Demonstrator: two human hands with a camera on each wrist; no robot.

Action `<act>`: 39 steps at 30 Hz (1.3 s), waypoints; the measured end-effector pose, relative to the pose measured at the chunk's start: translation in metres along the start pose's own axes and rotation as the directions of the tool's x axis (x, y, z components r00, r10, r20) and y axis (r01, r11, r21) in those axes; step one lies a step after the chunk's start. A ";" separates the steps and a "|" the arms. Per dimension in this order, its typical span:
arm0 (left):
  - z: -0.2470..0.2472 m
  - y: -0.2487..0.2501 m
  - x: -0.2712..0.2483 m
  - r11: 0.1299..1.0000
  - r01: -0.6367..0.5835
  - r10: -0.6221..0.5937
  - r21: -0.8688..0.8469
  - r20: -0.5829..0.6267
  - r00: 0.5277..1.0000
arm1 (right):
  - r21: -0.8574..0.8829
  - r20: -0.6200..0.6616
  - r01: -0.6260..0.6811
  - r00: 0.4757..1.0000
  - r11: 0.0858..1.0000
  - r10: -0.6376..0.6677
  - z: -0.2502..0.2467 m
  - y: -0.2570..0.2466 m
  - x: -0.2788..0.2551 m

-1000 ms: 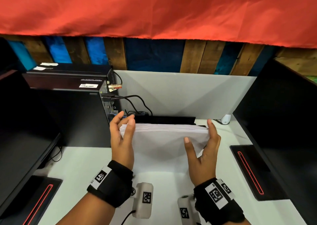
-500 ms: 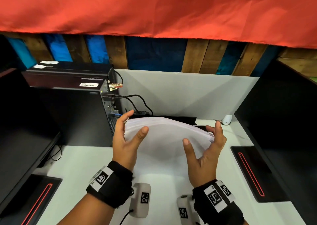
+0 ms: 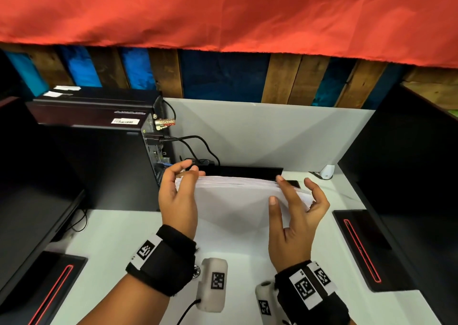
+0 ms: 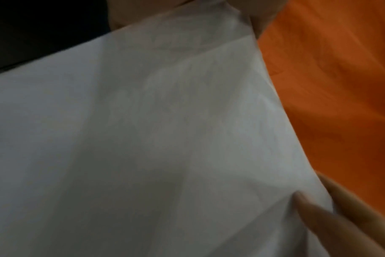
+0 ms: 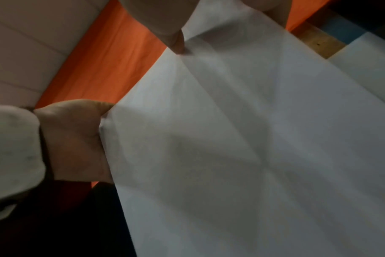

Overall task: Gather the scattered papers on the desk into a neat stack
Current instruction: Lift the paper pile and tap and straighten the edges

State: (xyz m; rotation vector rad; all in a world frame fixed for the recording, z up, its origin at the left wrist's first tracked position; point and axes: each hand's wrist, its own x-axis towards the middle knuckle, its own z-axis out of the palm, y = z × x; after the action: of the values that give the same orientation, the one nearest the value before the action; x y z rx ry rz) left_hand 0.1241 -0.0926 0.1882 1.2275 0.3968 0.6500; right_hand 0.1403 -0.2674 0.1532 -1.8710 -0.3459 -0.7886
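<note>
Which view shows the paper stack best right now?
The head view: the whole paper stack is held between left hand and right hand, sheet edges visible. Both wrist views show only a blurred white sheet face close up.

The left grip [image 3: 178,200] and right grip [image 3: 295,225] are bare; wide black fabric wristbands [image 3: 163,262] carry white tags with black square codes. White padded pods [image 3: 213,285] with code stickers hang beneath the wrists, a black cable [image 3: 187,311] trailing from the left.
</note>
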 end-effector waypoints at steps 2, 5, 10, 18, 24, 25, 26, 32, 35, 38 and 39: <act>-0.001 0.000 0.003 1.000 -0.006 0.006 -0.017 0.010 1.000 | 0.019 0.014 -0.047 0.999 0.999 0.046 -0.001 -0.001 0.001; -0.001 -0.002 -0.002 0.998 -0.059 0.056 0.029 0.079 0.995 | 0.036 0.060 -0.031 0.998 0.999 0.029 -0.001 -0.005 0.001; -0.001 -0.005 -0.005 0.995 -0.091 0.083 0.046 0.151 0.985 | 0.058 0.026 -0.135 0.991 0.989 0.134 0.000 0.003 0.003; -0.003 -0.019 0.000 0.971 -0.138 0.064 0.197 0.341 0.938 | 0.061 -0.019 -0.139 0.990 0.988 0.140 0.002 0.009 0.014; -0.024 -0.028 0.013 0.983 -0.024 -0.032 0.184 0.298 0.954 | 0.116 -0.058 -0.146 0.986 0.982 0.153 -0.005 0.000 0.027; -0.025 -0.029 0.014 0.979 -0.011 -0.052 0.203 0.302 0.952 | 0.133 -0.052 -0.137 0.988 0.982 0.145 -0.006 -0.003 0.029; -0.024 -0.029 0.015 0.978 -0.007 -0.056 0.209 0.294 0.954 | 0.155 -0.046 -0.128 0.990 0.980 0.136 -0.007 -0.007 0.030; -0.018 -0.017 0.010 0.986 -0.105 0.079 0.129 0.191 0.978 | 0.294 -0.026 -0.172 0.982 0.940 0.188 -0.017 -0.024 0.032; -0.027 -0.031 0.003 0.989 -0.053 0.020 0.140 0.230 0.973 | 0.317 0.030 -0.257 0.965 0.913 0.261 -0.014 -0.012 0.021; -0.035 -0.052 -0.002 0.985 0.056 -0.094 0.161 0.240 0.966 | 0.325 0.140 -0.442 0.897 0.836 0.419 -0.008 0.011 0.005; -0.037 -0.056 -0.002 0.983 0.085 -0.123 0.165 0.238 0.963 | 0.304 0.174 -0.496 0.869 0.814 0.464 -0.006 0.019 0.000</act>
State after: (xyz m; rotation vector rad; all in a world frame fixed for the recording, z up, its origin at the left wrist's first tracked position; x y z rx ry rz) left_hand 0.1137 -0.0775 0.1234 1.4062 0.3036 0.3739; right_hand 0.1487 -0.2813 0.1420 -1.5673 -0.0462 -0.2709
